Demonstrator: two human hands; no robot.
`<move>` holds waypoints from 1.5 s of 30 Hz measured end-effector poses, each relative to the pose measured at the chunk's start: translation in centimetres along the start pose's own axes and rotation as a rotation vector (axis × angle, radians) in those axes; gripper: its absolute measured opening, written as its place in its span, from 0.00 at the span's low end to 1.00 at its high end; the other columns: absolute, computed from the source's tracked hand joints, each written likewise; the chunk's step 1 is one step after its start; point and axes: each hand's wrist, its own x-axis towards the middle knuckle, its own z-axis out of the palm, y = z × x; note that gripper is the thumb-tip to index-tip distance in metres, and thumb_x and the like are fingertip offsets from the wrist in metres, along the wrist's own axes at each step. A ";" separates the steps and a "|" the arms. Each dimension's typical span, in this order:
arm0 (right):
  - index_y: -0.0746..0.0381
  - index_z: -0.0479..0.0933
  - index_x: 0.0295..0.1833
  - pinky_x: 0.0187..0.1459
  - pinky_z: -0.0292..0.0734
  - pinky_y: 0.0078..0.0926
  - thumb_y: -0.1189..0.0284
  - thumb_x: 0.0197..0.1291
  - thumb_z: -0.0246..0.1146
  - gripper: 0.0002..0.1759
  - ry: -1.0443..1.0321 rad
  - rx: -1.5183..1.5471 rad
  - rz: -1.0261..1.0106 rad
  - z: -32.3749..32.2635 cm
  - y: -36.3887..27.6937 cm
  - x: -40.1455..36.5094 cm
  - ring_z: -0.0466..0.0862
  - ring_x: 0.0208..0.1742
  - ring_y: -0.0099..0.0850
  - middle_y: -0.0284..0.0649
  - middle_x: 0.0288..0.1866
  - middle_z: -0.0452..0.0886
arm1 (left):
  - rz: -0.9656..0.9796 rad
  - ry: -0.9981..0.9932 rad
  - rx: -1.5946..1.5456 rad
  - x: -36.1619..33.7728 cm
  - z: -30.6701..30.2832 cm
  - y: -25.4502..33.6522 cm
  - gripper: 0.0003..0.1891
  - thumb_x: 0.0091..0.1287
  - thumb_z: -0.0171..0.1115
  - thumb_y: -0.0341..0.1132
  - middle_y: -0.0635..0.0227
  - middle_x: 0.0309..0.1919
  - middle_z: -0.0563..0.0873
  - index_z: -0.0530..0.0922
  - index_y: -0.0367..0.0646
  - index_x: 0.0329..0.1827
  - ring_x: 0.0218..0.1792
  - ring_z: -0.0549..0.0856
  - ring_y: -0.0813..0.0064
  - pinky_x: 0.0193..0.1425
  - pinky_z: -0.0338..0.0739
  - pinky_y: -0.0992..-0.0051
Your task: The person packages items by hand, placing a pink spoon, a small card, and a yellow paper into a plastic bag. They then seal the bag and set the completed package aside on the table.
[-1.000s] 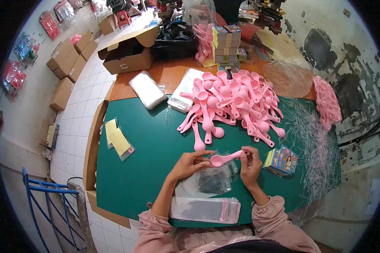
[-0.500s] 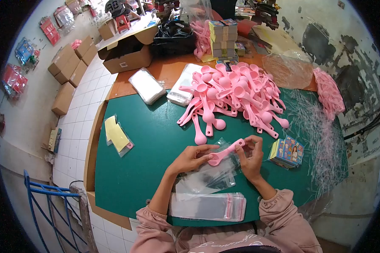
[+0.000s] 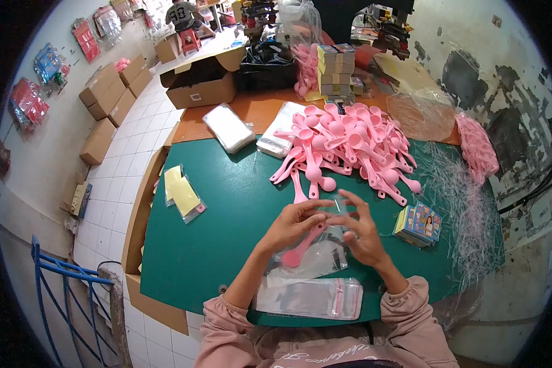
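A pink measuring spoon (image 3: 295,254) hangs bowl-down below my left hand (image 3: 291,226), whose thumb and fingers pinch at the handle end. Clear plastic (image 3: 339,203) shows between the two hands, around the fingertips. Close on the other side is my right hand (image 3: 363,236), fingers spread and curved around that plastic. Under the hands lie loose clear bags (image 3: 325,260). A stack of clear bags with pink-edged strips (image 3: 300,299) rests at the table's near edge. Beyond the hands spreads a heap of pink spoons (image 3: 349,144).
Small printed cards (image 3: 420,224) are stacked at the right, near tangled plastic strands (image 3: 472,214). Packed yellow cards (image 3: 184,193) lie left on the green table (image 3: 190,264). White packs (image 3: 229,127), an open carton (image 3: 202,89) and bundled card stacks (image 3: 335,67) stand behind.
The spoon has swung from a slant between both hands to bowl-down under my left hand. My right hand has let go of its handle and spread its fingers. The view has shifted slightly.
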 end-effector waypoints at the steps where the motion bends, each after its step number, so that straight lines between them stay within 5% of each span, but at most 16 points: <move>1: 0.59 0.78 0.46 0.53 0.66 0.37 0.48 0.59 0.53 0.25 0.013 0.023 0.047 -1.2 -0.8 0.1 0.69 0.56 0.43 0.46 0.62 0.64 | -0.001 0.000 -0.001 0.0 -0.2 0.0 0.19 0.66 0.54 0.30 0.64 0.46 0.80 0.69 0.34 0.59 0.44 0.79 0.79 0.49 0.73 0.80; 4: 0.60 0.78 0.46 0.52 0.68 0.37 0.57 0.58 0.58 0.19 0.190 -0.272 0.386 -7.7 -0.1 -1.7 0.70 0.55 0.42 0.46 0.58 0.66 | 0.009 -0.030 0.047 0.4 -1.5 0.1 0.16 0.67 0.53 0.31 0.63 0.46 0.81 0.72 0.35 0.56 0.44 0.80 0.78 0.49 0.73 0.80; 5: 0.63 0.77 0.47 0.50 0.69 0.38 0.65 0.55 0.61 0.16 0.447 -0.318 0.608 -9.4 -0.2 -2.4 0.74 0.50 0.44 0.47 0.56 0.67 | -0.015 -0.067 0.127 0.3 -2.3 0.2 0.15 0.67 0.53 0.33 0.63 0.46 0.81 0.74 0.35 0.54 0.43 0.79 0.78 0.49 0.73 0.79; 7: 0.65 0.76 0.48 0.46 0.71 0.39 0.68 0.54 0.61 0.18 0.482 -1.198 0.719 -12.9 4.0 -6.8 0.78 0.43 0.46 0.49 0.48 0.73 | -0.040 -0.107 0.198 0.4 -3.2 -0.2 0.14 0.68 0.52 0.34 0.63 0.45 0.81 0.75 0.36 0.51 0.43 0.79 0.78 0.50 0.73 0.79; 8: 0.65 0.76 0.48 0.46 0.71 0.39 0.68 0.54 0.61 0.18 0.476 -1.206 0.717 -14.1 5.3 -8.2 0.78 0.43 0.46 0.49 0.48 0.73 | -0.017 -0.098 0.208 0.4 -3.4 -0.7 0.14 0.68 0.51 0.35 0.65 0.42 0.82 0.76 0.36 0.50 0.42 0.80 0.79 0.49 0.74 0.79; 10: 0.67 0.74 0.47 0.44 0.71 0.39 0.69 0.51 0.64 0.19 0.291 -0.727 1.002 -15.5 7.1 -9.6 0.79 0.41 0.47 0.50 0.38 0.76 | 0.011 -0.082 0.221 0.4 -3.6 -0.8 0.14 0.68 0.51 0.36 0.67 0.40 0.83 0.77 0.36 0.48 0.41 0.80 0.80 0.48 0.75 0.78; 11: 0.67 0.74 0.47 0.44 0.71 0.39 0.69 0.51 0.64 0.19 0.289 -0.726 0.998 -15.5 7.7 -10.0 0.79 0.41 0.47 0.50 0.38 0.76 | 0.002 -0.058 0.210 0.3 -3.6 -0.7 0.14 0.68 0.50 0.37 0.68 0.38 0.83 0.77 0.37 0.48 0.40 0.79 0.81 0.45 0.75 0.79; 13: 0.66 0.74 0.46 0.41 0.72 0.36 0.69 0.51 0.62 0.18 0.533 -0.884 0.640 -14.8 7.4 -9.7 0.78 0.35 0.47 0.48 0.30 0.76 | -0.012 -0.034 0.200 -0.1 -3.6 -0.3 0.14 0.69 0.49 0.38 0.69 0.37 0.83 0.77 0.38 0.48 0.39 0.79 0.82 0.43 0.75 0.79; 17: 0.67 0.73 0.43 0.40 0.72 0.37 0.70 0.50 0.62 0.16 0.513 -0.934 0.985 -14.3 3.7 -6.6 0.79 0.38 0.48 0.50 0.37 0.78 | -0.189 -0.047 0.113 -0.1 -3.1 1.3 0.17 0.68 0.51 0.43 0.68 0.36 0.83 0.78 0.38 0.46 0.38 0.78 0.82 0.41 0.71 0.82; 19: 0.66 0.74 0.42 0.39 0.71 0.40 0.73 0.48 0.64 0.14 0.450 -1.203 0.582 -15.0 5.0 -7.6 0.79 0.37 0.50 0.49 0.36 0.79 | -0.227 -0.063 0.108 0.1 -3.1 1.7 0.17 0.68 0.51 0.44 0.68 0.34 0.83 0.79 0.38 0.46 0.37 0.78 0.82 0.40 0.71 0.82; 20: 0.66 0.74 0.42 0.39 0.71 0.40 0.73 0.48 0.64 0.14 0.450 -1.206 0.582 -15.5 5.5 -7.9 0.79 0.37 0.50 0.49 0.36 0.79 | -0.218 -0.086 0.174 0.3 -3.3 1.5 0.17 0.68 0.51 0.44 0.69 0.33 0.83 0.79 0.38 0.46 0.35 0.77 0.83 0.38 0.71 0.82; 26: 0.66 0.75 0.42 0.33 0.71 0.22 0.71 0.54 0.60 0.11 0.118 -0.073 0.511 -9.7 -1.4 2.0 0.77 0.29 0.24 0.40 0.28 0.79 | -0.085 -0.213 0.250 1.7 -3.1 -0.4 0.17 0.69 0.51 0.43 0.72 0.33 0.82 0.80 0.38 0.46 0.29 0.72 0.86 0.33 0.68 0.82; 31: 0.66 0.75 0.40 0.34 0.71 0.19 0.72 0.55 0.60 0.10 -0.238 -0.024 0.377 -7.6 -1.0 5.5 0.77 0.29 0.21 0.37 0.27 0.79 | -0.126 -0.232 0.277 1.8 -3.0 0.8 0.17 0.68 0.51 0.42 0.74 0.32 0.80 0.79 0.38 0.47 0.30 0.71 0.87 0.33 0.68 0.83; 35: 0.66 0.75 0.39 0.33 0.72 0.19 0.74 0.56 0.58 0.08 -0.071 -0.027 0.372 -8.2 0.4 5.8 0.78 0.29 0.21 0.38 0.27 0.80 | -0.109 -0.248 0.268 2.2 -3.7 0.9 0.15 0.68 0.52 0.40 0.74 0.32 0.80 0.79 0.38 0.48 0.31 0.72 0.87 0.33 0.69 0.83; 43: 0.65 0.74 0.41 0.31 0.71 0.22 0.74 0.55 0.59 0.09 -0.156 0.043 0.477 -6.9 0.2 6.4 0.78 0.27 0.24 0.39 0.26 0.80 | -0.216 -0.143 0.289 2.5 -3.5 1.6 0.16 0.67 0.53 0.39 0.72 0.32 0.81 0.77 0.36 0.49 0.35 0.76 0.85 0.38 0.73 0.83; 45: 0.64 0.74 0.40 0.32 0.72 0.22 0.74 0.55 0.60 0.08 -0.262 -0.023 0.305 -6.7 0.4 6.1 0.79 0.28 0.27 0.41 0.27 0.80 | -0.197 -0.157 0.252 2.7 -3.7 0.7 0.16 0.67 0.53 0.40 0.72 0.32 0.81 0.77 0.36 0.48 0.33 0.76 0.85 0.37 0.72 0.82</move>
